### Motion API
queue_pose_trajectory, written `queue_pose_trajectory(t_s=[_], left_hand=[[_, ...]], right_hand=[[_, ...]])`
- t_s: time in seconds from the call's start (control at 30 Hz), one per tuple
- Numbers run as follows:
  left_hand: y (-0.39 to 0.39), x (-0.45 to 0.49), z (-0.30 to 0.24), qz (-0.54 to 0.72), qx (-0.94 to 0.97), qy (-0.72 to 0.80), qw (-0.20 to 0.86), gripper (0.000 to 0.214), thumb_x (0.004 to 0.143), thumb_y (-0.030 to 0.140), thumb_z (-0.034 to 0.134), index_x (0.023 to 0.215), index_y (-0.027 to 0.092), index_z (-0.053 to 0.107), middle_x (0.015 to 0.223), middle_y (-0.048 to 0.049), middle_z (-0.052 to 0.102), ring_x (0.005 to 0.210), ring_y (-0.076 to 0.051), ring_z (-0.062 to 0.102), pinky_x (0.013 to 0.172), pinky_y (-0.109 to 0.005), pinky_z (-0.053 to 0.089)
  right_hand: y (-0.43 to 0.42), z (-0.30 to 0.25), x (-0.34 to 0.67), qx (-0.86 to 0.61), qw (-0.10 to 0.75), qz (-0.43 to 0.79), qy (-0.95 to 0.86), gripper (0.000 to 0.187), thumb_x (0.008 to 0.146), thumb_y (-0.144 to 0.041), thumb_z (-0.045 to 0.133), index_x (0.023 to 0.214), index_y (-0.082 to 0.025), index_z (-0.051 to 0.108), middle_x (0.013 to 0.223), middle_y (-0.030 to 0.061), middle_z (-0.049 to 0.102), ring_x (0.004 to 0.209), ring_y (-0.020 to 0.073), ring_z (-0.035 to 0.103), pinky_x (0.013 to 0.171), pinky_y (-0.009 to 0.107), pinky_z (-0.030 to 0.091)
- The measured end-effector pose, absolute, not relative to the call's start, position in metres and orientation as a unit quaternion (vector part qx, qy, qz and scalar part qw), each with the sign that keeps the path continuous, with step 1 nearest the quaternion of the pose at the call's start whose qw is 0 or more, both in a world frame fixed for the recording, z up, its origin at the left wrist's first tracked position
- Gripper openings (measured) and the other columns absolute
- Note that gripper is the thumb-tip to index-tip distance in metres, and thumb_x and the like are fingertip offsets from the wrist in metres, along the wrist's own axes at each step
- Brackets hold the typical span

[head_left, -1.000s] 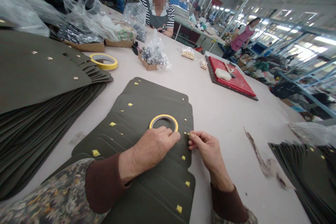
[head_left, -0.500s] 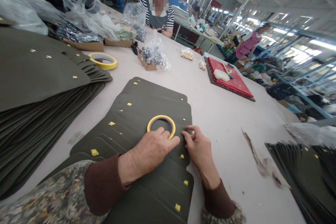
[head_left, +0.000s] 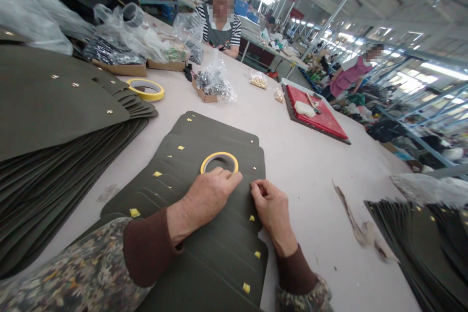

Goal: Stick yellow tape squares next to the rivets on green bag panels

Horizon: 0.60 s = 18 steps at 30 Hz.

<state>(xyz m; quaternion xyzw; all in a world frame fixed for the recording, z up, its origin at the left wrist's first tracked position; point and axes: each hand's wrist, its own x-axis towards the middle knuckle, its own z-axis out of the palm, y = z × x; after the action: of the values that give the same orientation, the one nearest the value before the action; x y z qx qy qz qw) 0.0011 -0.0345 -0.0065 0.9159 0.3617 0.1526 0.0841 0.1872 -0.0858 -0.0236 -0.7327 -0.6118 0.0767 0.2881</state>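
Observation:
My left hand (head_left: 208, 195) rests on a fanned stack of dark olive panels (head_left: 204, 144), its fingertips just below a yellow tape roll (head_left: 219, 155). Small yellow tape squares and brass studs mark the panels. My right hand (head_left: 270, 204) is at the panels' right edge, next to a brass stud (head_left: 253, 168). Its thumb and forefinger pinch together on what looks like a tiny stud, mostly hidden by the fingertips.
A larger fanned panel stack (head_left: 54, 107) lies at left, with another tape roll (head_left: 144, 90). Bagged hardware (head_left: 214, 83) sits ahead. A red cutting board (head_left: 314, 117) holds a hammer. A co-worker (head_left: 219, 34) sits across the table. More panels (head_left: 420, 248) lie at right.
My right hand's fingers spread apart, then pinched together again, and the hand now sits further left along the panel edge. My left hand stays on the panels below the tape roll.

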Motion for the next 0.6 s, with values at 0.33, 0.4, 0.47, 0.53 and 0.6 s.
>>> queue_pose_trajectory(t_s=[0.33,0.4,0.47,0.53,0.6], left_hand=[[-0.027,-0.003,-0.006,0.143,0.901,0.403,0.065,0.013,0.094,0.012,0.044,0.098,0.018,0.055,0.088,-0.0047,0.064,0.09,-0.023,0.057,0.069,-0.031,0.05],[-0.033,-0.003,-0.006,0.159,0.913,0.371,0.055,0.013,0.095,0.013,0.043,0.097,0.019,0.055,0.089,-0.0051,0.063,0.089,-0.023,0.056,0.072,-0.032,0.049],[-0.041,-0.002,-0.004,0.16,0.934,0.315,0.053,0.013,0.094,0.013,0.043,0.096,0.019,0.055,0.089,-0.0047,0.061,0.085,-0.022,0.055,0.073,-0.033,0.048],[-0.049,-0.001,-0.002,0.139,0.952,0.264,0.065,0.012,0.091,0.012,0.046,0.094,0.02,0.055,0.087,-0.004,0.06,0.08,-0.023,0.054,0.07,-0.034,0.047],[-0.057,-0.001,-0.001,0.121,0.959,0.243,0.082,0.014,0.088,0.009,0.049,0.093,0.021,0.055,0.085,-0.0036,0.061,0.077,-0.023,0.055,0.067,-0.035,0.047]], right_hand=[[-0.102,-0.014,0.205,-0.712,0.248,0.17,-0.634,0.017,0.086,-0.032,0.055,0.083,-0.022,0.069,0.057,-0.0045,0.054,0.052,0.0126,0.05,0.056,0.024,0.038],[-0.1,-0.015,0.206,-0.714,0.262,0.175,-0.625,0.018,0.086,-0.033,0.056,0.084,-0.021,0.069,0.059,-0.004,0.055,0.054,0.0129,0.051,0.057,0.025,0.038],[-0.098,-0.017,0.207,-0.713,0.273,0.172,-0.622,0.017,0.086,-0.033,0.057,0.083,-0.021,0.068,0.06,-0.0039,0.057,0.055,0.0129,0.051,0.058,0.025,0.039],[-0.097,-0.018,0.206,-0.714,0.281,0.173,-0.618,0.016,0.084,-0.032,0.058,0.084,-0.021,0.069,0.061,-0.004,0.057,0.055,0.0127,0.051,0.059,0.025,0.039],[-0.098,-0.018,0.205,-0.717,0.289,0.178,-0.609,0.015,0.084,-0.031,0.058,0.084,-0.021,0.069,0.06,-0.004,0.057,0.056,0.0127,0.052,0.059,0.024,0.04]])
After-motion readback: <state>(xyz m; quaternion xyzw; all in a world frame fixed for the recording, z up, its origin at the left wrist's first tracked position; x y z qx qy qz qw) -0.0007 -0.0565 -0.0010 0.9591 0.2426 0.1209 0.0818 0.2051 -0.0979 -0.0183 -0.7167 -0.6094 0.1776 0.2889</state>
